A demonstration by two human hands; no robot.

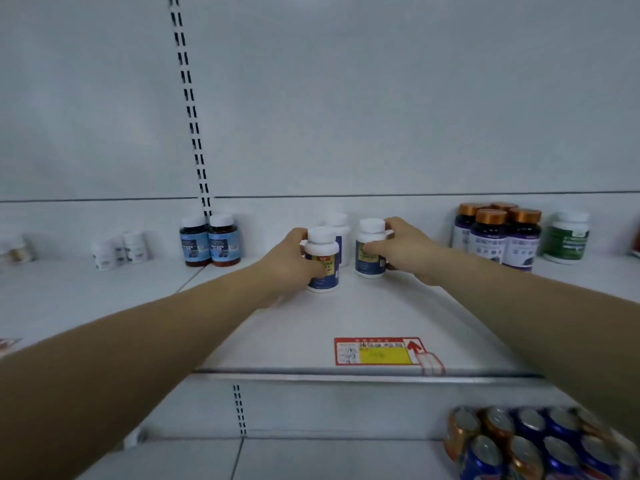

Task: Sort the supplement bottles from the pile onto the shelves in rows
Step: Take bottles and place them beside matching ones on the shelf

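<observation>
Both arms reach onto a white shelf [311,323]. My left hand [289,259] grips a white bottle with a blue label and white cap [322,251], which stands upright on the shelf. My right hand [403,245] grips a second white bottle of the same kind [370,247], also upright, just to the right. A third white bottle [339,226] stands behind and between them, partly hidden.
Two dark bottles with blue labels [210,244] stand at the back left, small white bottles [119,250] further left. Several copper-capped purple bottles [497,233] and a green-labelled bottle [568,240] stand at the right. Cans [526,441] fill the lower shelf's right. A red price tag [377,351] sits at the shelf's front.
</observation>
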